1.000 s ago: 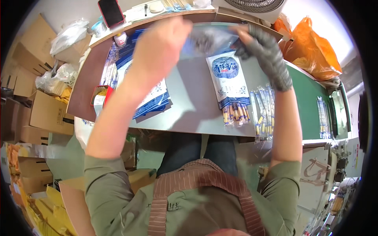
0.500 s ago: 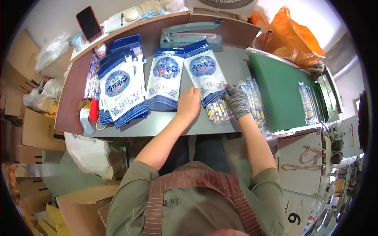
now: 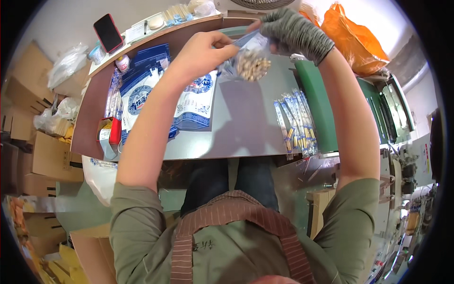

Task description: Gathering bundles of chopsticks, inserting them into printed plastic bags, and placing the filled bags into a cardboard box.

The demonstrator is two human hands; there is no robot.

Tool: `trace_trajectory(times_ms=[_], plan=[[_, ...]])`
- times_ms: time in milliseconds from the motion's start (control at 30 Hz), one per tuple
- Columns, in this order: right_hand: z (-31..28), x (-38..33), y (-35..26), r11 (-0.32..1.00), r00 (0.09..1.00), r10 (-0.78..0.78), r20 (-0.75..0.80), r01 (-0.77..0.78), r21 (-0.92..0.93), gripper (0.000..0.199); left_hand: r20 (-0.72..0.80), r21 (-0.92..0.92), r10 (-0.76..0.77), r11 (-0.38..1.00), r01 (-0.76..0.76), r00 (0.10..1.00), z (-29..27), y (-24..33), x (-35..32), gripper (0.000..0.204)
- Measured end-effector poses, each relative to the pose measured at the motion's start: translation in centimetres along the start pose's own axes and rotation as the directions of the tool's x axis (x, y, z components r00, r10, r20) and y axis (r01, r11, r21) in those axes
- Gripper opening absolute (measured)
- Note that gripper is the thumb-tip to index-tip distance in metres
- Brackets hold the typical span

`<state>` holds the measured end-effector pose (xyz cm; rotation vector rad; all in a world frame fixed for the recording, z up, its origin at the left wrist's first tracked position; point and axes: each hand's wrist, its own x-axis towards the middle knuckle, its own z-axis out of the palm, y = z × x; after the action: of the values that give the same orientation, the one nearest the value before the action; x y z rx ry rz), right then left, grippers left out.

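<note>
Both hands are raised over the far side of the table, sharing one clear pouch. The bare left hand pinches the pouch's near upper edge between thumb and fingertips, while the right hand, in a grey knit glove, is closed on the opposite edge. Held this way the mouth seems to be kept taut and level, so the bundle of sticks inside hangs end-on toward the camera and stays put rather than spilling. The pouch is off the table entirely, up in the air between the two hands. Just below and to the right, a fan of narrow clear sleeves with sticks inside lies on the grey tabletop beside a green mat, close under the gloved hand, likely for easy reach. Under the left forearm, blue-and-white printed bags lie overlapped in a loose stack, open side up. Further left a small red box sits at the table's edge. A phone with a red case rests on the shelf behind, an orange plastic bag bulges at the right, and cardboard boxes crowd the floor on the left.
</note>
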<state>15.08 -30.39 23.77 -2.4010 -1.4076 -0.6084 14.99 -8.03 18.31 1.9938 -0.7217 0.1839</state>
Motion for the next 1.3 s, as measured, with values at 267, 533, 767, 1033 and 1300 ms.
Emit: trace_trajectory(times_ms=[267, 533, 767, 1033, 1300], plan=[[0.1, -2.4, 1.6, 0.45, 0.534, 0.775, 0.339, -0.842, 0.298, 0.03, 0.276, 0.139, -0.143, 0.984, 0.108, 0.95, -5.6, 0.7, 2.8, 0.025], [3.1, -0.9, 2.1, 0.927, 0.926, 0.32, -0.202, -0.262, 0.268, 0.029, 0.308, 0.278, -0.016, 0.958, -0.074, 0.951, 0.0, -0.1, 4.1, 0.037], [13.0, -17.8, -1.1, 0.545, 0.573, 0.815, -0.092, -0.81, -0.215, 0.062, 0.233, 0.776, 0.507, 0.417, -0.473, 0.83, 6.0, -2.9, -4.0, 0.003], [20.3, -22.8, -3.8, 0.09, 0.321, 0.894, -0.313, -0.813, -0.575, 0.073, 0.563, 0.204, 0.012, 0.967, -0.152, 0.827, 12.0, -8.9, -9.1, 0.041], [18.6, -23.8, -0.6, -0.247, -0.259, 0.964, 0.063, -0.956, -0.161, 0.069, -0.023, -0.102, -0.276, 0.957, 0.272, 0.961, 27.0, -9.8, -8.8, 0.071]])
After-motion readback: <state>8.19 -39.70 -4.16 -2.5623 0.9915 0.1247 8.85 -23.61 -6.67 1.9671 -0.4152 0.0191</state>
